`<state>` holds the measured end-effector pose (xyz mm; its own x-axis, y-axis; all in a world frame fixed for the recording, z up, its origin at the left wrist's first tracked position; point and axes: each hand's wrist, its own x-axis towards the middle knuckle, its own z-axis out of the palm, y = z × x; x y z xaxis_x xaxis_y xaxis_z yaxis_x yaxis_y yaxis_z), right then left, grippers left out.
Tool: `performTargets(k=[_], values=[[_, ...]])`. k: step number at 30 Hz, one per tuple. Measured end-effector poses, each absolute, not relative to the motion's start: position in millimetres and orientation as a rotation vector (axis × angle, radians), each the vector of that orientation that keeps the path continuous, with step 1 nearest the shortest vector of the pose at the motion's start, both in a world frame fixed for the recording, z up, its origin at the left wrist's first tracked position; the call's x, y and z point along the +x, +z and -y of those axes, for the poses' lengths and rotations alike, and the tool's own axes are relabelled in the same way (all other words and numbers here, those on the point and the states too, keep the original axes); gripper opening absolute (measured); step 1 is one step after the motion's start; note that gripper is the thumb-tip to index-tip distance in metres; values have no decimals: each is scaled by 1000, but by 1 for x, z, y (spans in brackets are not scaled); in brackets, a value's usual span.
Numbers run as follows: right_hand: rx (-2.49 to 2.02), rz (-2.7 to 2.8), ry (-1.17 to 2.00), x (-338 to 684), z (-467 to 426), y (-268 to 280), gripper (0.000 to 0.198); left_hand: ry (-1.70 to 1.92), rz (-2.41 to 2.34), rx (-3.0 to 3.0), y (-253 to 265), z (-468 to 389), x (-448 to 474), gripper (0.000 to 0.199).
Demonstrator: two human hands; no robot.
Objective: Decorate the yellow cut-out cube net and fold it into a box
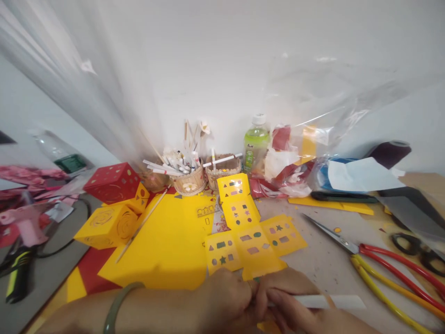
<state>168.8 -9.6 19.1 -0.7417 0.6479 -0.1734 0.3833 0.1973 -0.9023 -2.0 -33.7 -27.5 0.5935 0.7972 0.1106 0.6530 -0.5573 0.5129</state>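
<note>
My left hand [227,294] is closed at the bottom middle, against my right hand; what its fingers grip is hidden. A green bangle [120,304] circles the left forearm. My right hand [290,299] is closed around a long white slim-handled tool [342,302], which sticks out to the right; its working end is hidden by my fingers. Just beyond both hands lies a yellow unfolded card box [255,253] with small shapes cut out of its panels. Its near edge meets my hands. A bit of yellow also shows below my fingers.
Scissors [354,250] with red and yellow handles lie open at right, near black scissors [410,243]. Yellow sheets [167,236], a yellow box [107,225] and a red box [113,183] are left. Behind stand baskets [189,181] and a green bottle [256,141]. A pink glue gun [26,222] lies far left.
</note>
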Motion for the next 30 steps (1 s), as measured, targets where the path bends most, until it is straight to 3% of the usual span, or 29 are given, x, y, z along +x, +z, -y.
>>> performTargets(k=[4, 10, 14, 17, 19, 24, 30], values=[[-933, 1928, 1546, 173, 2, 11, 23, 463, -1033, 2193, 2, 20, -9, 29], [-1144, 1424, 1246, 193, -21, 11, 30, 612, -1269, 2142, 14, -1, -24, 32], [-1279, 1569, 991, 198, -35, 23, 33, 515, -1298, 2357, 22, -10, -30, 26], [-1306, 1604, 801, 195, -44, 39, 32, 447, -1440, 2436, 40, -21, -47, 38], [-1293, 1645, 688, 188, -48, 54, 29, 474, -1689, 2412, 53, -29, -66, 36], [-1166, 1923, 538, 150, -61, 87, 33, -29, -2377, 2307, 76, -44, -122, 34], [-864, 2192, 326, 84, -98, 103, 26, 4, -2561, 2205, 85, -48, -148, 33]])
